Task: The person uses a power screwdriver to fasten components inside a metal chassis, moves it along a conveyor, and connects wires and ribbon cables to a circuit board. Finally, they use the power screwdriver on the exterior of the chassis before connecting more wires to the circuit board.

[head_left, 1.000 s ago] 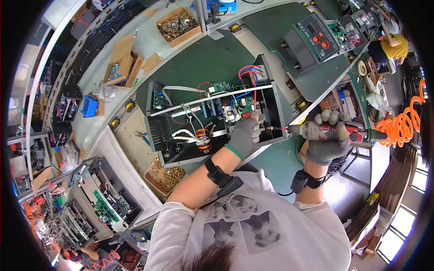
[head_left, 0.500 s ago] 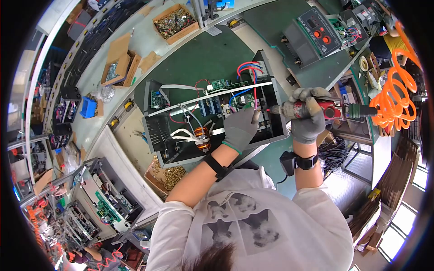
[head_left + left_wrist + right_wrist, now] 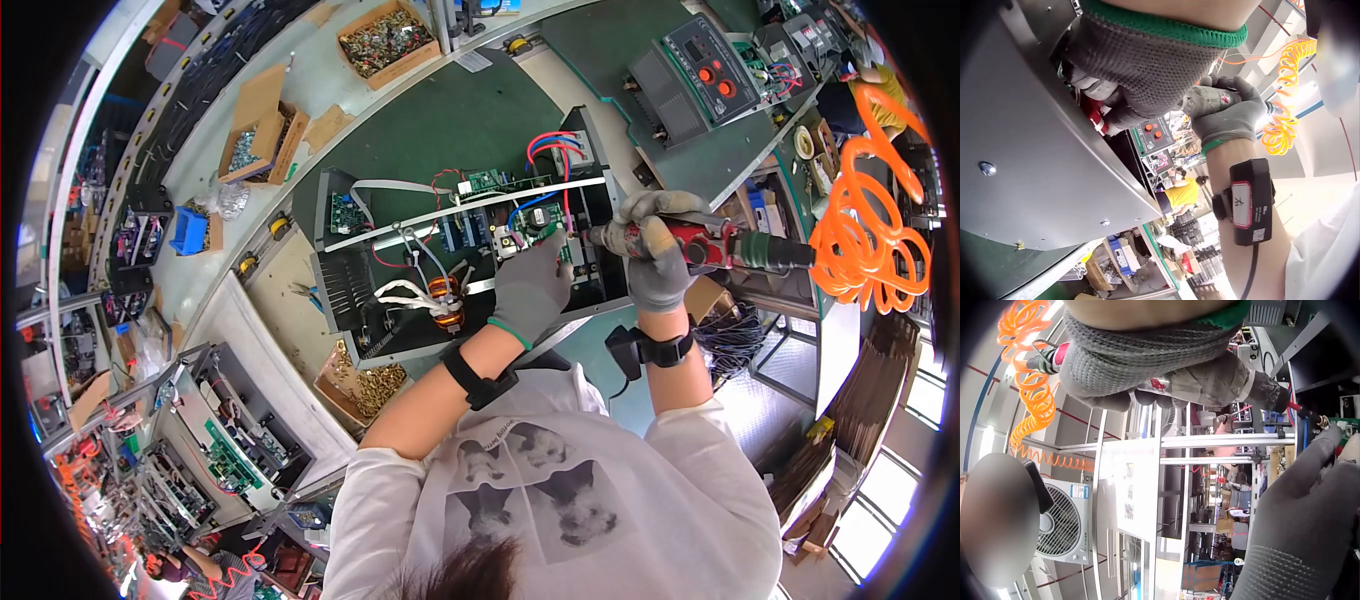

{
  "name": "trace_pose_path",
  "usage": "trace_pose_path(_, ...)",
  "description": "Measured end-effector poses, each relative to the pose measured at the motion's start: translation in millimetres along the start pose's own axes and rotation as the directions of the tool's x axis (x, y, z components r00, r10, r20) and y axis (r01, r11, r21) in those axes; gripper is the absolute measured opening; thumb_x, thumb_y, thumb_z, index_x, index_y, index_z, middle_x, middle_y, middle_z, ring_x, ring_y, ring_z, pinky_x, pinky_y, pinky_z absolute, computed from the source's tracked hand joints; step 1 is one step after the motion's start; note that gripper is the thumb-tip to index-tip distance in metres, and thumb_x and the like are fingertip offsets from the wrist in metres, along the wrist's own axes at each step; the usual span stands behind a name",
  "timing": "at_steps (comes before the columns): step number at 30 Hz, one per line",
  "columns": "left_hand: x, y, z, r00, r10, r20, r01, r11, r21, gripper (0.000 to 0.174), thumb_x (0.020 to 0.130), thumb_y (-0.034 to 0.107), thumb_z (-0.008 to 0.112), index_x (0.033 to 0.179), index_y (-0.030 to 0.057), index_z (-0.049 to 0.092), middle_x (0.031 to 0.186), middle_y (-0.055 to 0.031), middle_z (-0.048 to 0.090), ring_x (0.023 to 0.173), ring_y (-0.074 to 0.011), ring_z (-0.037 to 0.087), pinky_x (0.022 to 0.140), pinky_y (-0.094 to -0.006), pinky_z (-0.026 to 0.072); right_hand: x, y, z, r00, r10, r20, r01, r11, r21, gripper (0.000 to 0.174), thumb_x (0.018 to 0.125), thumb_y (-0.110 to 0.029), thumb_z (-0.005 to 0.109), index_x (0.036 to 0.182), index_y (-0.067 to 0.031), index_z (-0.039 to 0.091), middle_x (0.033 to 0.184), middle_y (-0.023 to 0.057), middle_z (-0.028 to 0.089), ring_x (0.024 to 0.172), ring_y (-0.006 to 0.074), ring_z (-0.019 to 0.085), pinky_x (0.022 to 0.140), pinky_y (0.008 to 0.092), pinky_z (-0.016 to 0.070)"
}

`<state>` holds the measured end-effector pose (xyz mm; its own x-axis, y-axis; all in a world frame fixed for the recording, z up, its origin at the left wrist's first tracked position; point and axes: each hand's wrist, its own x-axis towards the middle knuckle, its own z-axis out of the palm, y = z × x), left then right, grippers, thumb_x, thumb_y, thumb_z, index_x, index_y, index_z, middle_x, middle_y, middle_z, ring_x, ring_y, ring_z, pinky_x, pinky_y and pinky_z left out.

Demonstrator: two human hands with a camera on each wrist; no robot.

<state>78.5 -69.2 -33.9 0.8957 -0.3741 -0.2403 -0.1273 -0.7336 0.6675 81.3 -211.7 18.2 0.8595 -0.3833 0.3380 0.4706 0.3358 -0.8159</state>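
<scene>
An open black chassis (image 3: 350, 280) with circuit boards (image 3: 545, 222) and a copper coil (image 3: 447, 305) lies on the green mat. My right hand (image 3: 655, 255), in a grey glove, grips a red air screwdriver (image 3: 715, 245) held level, its bit pointing left into the chassis. An orange coiled hose (image 3: 870, 230) trails from its rear. My gloved left hand (image 3: 552, 240) reaches inside the chassis, and its fingertips (image 3: 1334, 434) close round the bit's tip (image 3: 1316, 419). The left wrist view shows the left hand (image 3: 1129, 69) curled inside the chassis wall (image 3: 1022, 156), the right hand (image 3: 1225, 115) behind it.
Cardboard boxes of screws (image 3: 385, 40) (image 3: 255, 135) sit at the back, and a box of brass parts (image 3: 370, 385) at the near left. A closed unit with red knobs (image 3: 700, 70) lies far right. A blue bin (image 3: 188, 232) is left. A fan (image 3: 1063, 519) stands nearby.
The right hand has brought the screwdriver left and up, from beyond the chassis's right edge to inside it. The left hand moved with the bit tip onto the boards.
</scene>
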Motion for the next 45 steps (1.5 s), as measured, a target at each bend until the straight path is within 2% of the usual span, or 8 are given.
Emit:
trace_pose_path(11, -1, -11, 1, 0.995, 0.013, -0.099, -0.016, 0.999, -0.032, 0.042, 0.078, 0.02, 0.059, 0.12, 0.0144, 0.058, 0.072, -0.013, 0.064, 0.07, -0.0324, 0.063, 0.063, -0.0422, 0.0503, -2, 12, -3, 0.994, 0.094, 0.062, -0.095, 0.995, 0.022, 0.022, 0.073, 0.007, 0.057, 0.091, -0.0038, 0.052, 0.081, 0.0137, 0.058, 0.071, 0.0239, 0.058, 0.051, 0.0312, 0.0488)
trace_pose_path(19, 27, -7, -8, 0.97, 0.092, -0.224, -0.068, 0.991, 0.116, 0.017, 0.083, 0.026, 0.057, 0.076, 0.0127, 0.066, 0.07, -0.0104, 0.063, 0.071, -0.0312, 0.064, 0.06, -0.042, 0.0505, -3, 11, 2, 0.96, 0.12, 0.254, -0.1, 0.991, -0.091, 0.026, 0.075, 0.01, 0.055, 0.096, -0.004, 0.05, 0.085, 0.0138, 0.059, 0.072, 0.0197, 0.059, 0.057, 0.0293, 0.0505)
trace_pose_path(20, 34, -1, -13, 0.998, 0.001, -0.064, 0.011, 0.983, 0.181, 0.017, 0.082, 0.028, 0.059, 0.077, 0.0149, 0.068, 0.073, -0.0084, 0.064, 0.072, -0.0302, 0.064, 0.062, -0.0405, 0.0509, -2, 11, 3, 0.952, 0.129, 0.278, -0.091, 0.985, -0.147, 0.026, 0.076, 0.012, 0.054, 0.097, -0.004, 0.049, 0.085, 0.0139, 0.059, 0.072, 0.0191, 0.059, 0.058, 0.0287, 0.0509)
trace_pose_path(32, 47, -5, -22, 0.997, -0.045, 0.064, 0.038, 0.994, 0.099, 0.014, 0.077, 0.022, 0.059, 0.084, 0.0147, 0.068, 0.084, -0.009, 0.066, 0.081, -0.0287, 0.064, 0.069, -0.0387, 0.051, -7, 26, 0, 0.91, 0.182, 0.373, -0.093, 0.965, -0.244, 0.027, 0.074, 0.015, 0.054, 0.091, -0.004, 0.047, 0.08, 0.0121, 0.059, 0.075, 0.0197, 0.06, 0.066, 0.0309, 0.0516)
trace_pose_path(35, 25, -15, -18, 0.983, -0.078, -0.166, 0.024, 0.952, -0.305, 0.017, 0.081, 0.018, 0.056, 0.094, 0.0107, 0.066, 0.084, -0.0094, 0.066, 0.077, -0.0251, 0.065, 0.066, -0.0341, 0.0503, -7, 24, 4, 0.936, 0.185, 0.301, -0.13, 0.973, -0.192, 0.028, 0.071, 0.015, 0.054, 0.091, -0.0036, 0.049, 0.08, 0.0121, 0.059, 0.075, 0.0201, 0.06, 0.067, 0.0307, 0.0515)
trace_pose_path(37, 10, -26, -21, 0.982, -0.145, 0.123, 0.176, 0.456, -0.873, 0.022, 0.085, 0.012, 0.052, 0.105, 0.0045, 0.06, 0.086, -0.0077, 0.064, 0.074, -0.017, 0.063, 0.064, -0.0276, 0.049, -6, 22, 6, 0.931, 0.224, 0.288, -0.184, 0.97, -0.159, 0.028, 0.07, 0.014, 0.056, 0.091, -0.0029, 0.05, 0.08, 0.0126, 0.059, 0.075, 0.0208, 0.061, 0.066, 0.0308, 0.0518)
trace_pose_path(38, -6, -31, -30, 0.955, -0.039, 0.293, 0.295, 0.199, -0.935, 0.024, 0.09, 0.011, 0.049, 0.112, 0.0009, 0.055, 0.09, -0.0053, 0.06, 0.075, -0.0105, 0.058, 0.062, -0.0231, 0.0466, -4, 17, 12, 0.941, 0.198, 0.276, -0.152, 0.972, -0.18, 0.028, 0.069, 0.013, 0.057, 0.092, -0.0027, 0.051, 0.081, 0.0127, 0.06, 0.076, 0.0211, 0.061, 0.064, 0.0308, 0.0519)
trace_pose_path(45, -67, -42, -39, 0.898, -0.076, 0.433, 0.433, -0.024, -0.901, 0.023, 0.096, 0.018, 0.047, 0.109, 0.0, 0.055, 0.092, -0.0076, 0.057, 0.075, -0.01, 0.053, 0.061, -0.0228, 0.045, 0, -31, 41, 0.965, 0.048, 0.258, -0.041, 0.999, -0.031, 0.027, 0.071, 0.0, 0.059, 0.096, -0.0033, 0.052, 0.081, 0.0133, 0.056, 0.075, 0.0265, 0.057, 0.059, 0.0363, 0.0507)
